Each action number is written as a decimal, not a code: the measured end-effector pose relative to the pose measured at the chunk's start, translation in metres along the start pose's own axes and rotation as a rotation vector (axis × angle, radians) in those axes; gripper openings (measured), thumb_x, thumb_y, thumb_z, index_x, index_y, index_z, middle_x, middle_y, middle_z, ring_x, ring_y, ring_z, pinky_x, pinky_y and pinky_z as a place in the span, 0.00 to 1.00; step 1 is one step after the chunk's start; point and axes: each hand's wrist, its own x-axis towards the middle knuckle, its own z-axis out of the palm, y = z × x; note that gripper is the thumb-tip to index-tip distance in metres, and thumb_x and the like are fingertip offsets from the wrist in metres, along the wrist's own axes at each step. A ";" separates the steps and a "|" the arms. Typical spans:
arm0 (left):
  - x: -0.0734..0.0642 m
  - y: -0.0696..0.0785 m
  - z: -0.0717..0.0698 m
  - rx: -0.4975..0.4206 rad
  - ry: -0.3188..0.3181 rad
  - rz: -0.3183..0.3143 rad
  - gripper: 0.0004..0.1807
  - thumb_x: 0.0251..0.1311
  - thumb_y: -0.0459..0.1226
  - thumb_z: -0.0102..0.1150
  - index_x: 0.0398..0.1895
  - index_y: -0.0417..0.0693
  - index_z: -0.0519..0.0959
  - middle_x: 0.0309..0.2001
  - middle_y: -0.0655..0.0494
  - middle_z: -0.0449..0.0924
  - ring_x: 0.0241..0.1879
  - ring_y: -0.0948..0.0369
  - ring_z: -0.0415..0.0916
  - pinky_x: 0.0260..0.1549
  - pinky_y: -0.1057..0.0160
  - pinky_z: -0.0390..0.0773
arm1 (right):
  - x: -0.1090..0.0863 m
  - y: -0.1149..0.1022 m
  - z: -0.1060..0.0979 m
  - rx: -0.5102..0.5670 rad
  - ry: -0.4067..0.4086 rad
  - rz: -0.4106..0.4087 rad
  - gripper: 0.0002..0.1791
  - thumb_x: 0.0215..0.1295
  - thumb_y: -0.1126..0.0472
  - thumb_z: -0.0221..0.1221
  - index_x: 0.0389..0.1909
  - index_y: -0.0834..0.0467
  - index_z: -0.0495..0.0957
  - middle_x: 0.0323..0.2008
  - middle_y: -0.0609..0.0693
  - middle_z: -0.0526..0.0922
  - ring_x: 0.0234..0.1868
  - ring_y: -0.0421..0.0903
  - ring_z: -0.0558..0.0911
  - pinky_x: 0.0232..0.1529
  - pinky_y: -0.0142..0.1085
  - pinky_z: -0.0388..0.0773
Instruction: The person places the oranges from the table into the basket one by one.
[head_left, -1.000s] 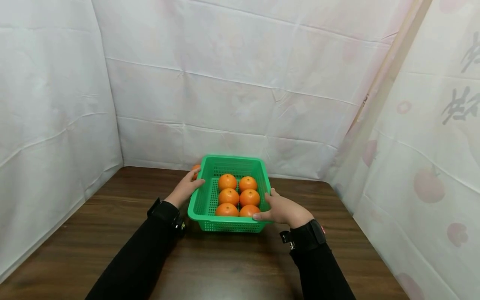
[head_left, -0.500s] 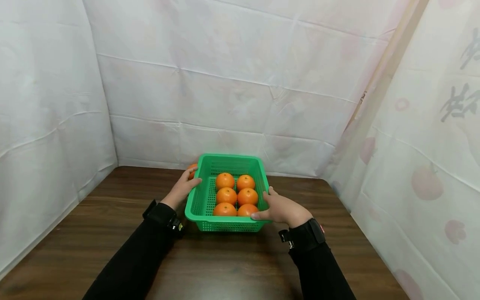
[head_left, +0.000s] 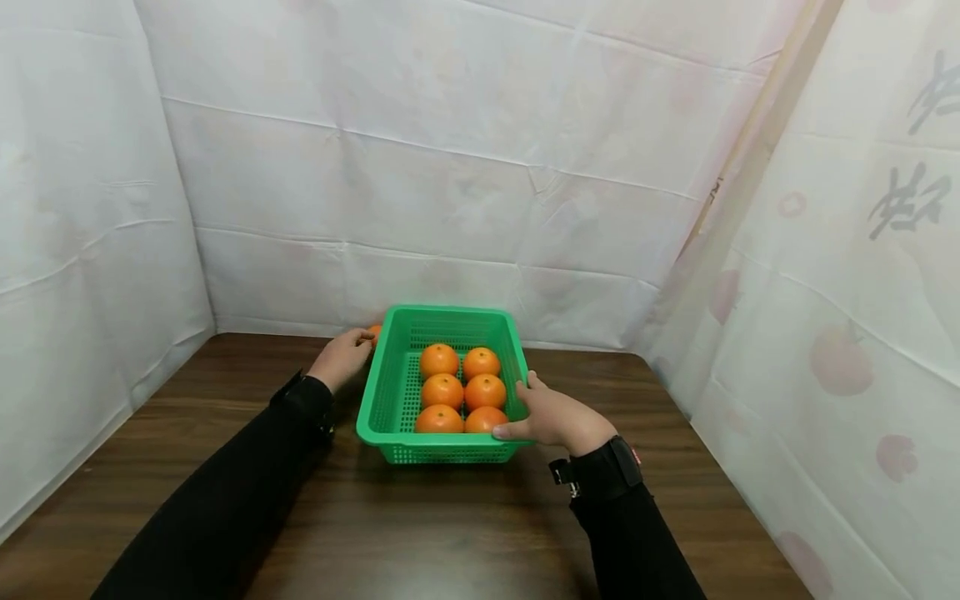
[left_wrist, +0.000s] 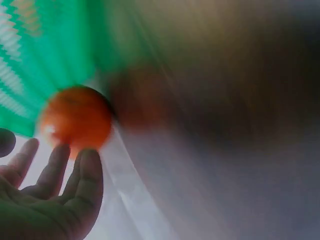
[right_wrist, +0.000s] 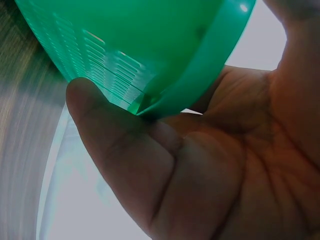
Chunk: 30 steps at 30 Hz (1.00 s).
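Observation:
A green plastic basket [head_left: 435, 447] with slotted sides stands on the table, several oranges [head_left: 442, 390] lying in two columns inside it. My right hand [head_left: 558, 417] holds its near right corner, thumb over the front rim and fingers along the right side; the right wrist view shows the green wall [right_wrist: 150, 50] between thumb and palm. Just left of the basket, my left hand [head_left: 341, 358] reaches to an orange [head_left: 376, 331] outside it, mostly hidden in the head view. In the left wrist view that orange [left_wrist: 75, 120] sits beyond the extended fingertips; contact is unclear.
The brown wooden table [head_left: 420, 533] runs back to a white cloth wall [head_left: 420, 208]. More cloth hangs on the left [head_left: 75, 275] and right [head_left: 810, 333]. A blurred reddish patch [left_wrist: 137, 97] shows beside the orange in the left wrist view.
My left hand has come off the basket's left rim and moved out to the orange beside it. The right hand keeps its place on the corner. The head view has turned slightly.

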 end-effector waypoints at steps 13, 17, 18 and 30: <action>0.021 -0.003 -0.007 0.479 0.016 0.178 0.31 0.84 0.45 0.50 0.84 0.47 0.61 0.83 0.30 0.51 0.79 0.27 0.53 0.77 0.28 0.55 | -0.003 -0.009 -0.001 -0.008 -0.001 -0.017 0.59 0.67 0.30 0.65 0.87 0.54 0.50 0.88 0.56 0.37 0.86 0.60 0.55 0.79 0.60 0.63; 0.026 -0.005 -0.012 0.492 -0.001 0.147 0.32 0.84 0.47 0.49 0.85 0.48 0.59 0.83 0.31 0.51 0.77 0.24 0.54 0.72 0.26 0.60 | -0.003 -0.010 0.000 -0.015 -0.001 -0.021 0.59 0.67 0.30 0.65 0.87 0.53 0.49 0.88 0.55 0.37 0.86 0.60 0.55 0.79 0.59 0.63; 0.028 -0.007 -0.013 0.492 -0.003 0.134 0.33 0.84 0.49 0.49 0.85 0.50 0.59 0.82 0.31 0.52 0.75 0.23 0.55 0.69 0.25 0.63 | -0.003 -0.011 0.000 -0.018 0.001 -0.023 0.59 0.67 0.30 0.65 0.87 0.53 0.49 0.88 0.55 0.37 0.86 0.60 0.55 0.79 0.59 0.64; 0.030 -0.006 -0.030 0.464 0.008 0.133 0.24 0.82 0.49 0.52 0.67 0.41 0.72 0.69 0.33 0.70 0.69 0.33 0.65 0.69 0.32 0.64 | -0.004 -0.018 0.001 -0.021 -0.001 -0.038 0.59 0.67 0.30 0.66 0.87 0.55 0.50 0.88 0.55 0.37 0.86 0.59 0.55 0.80 0.59 0.62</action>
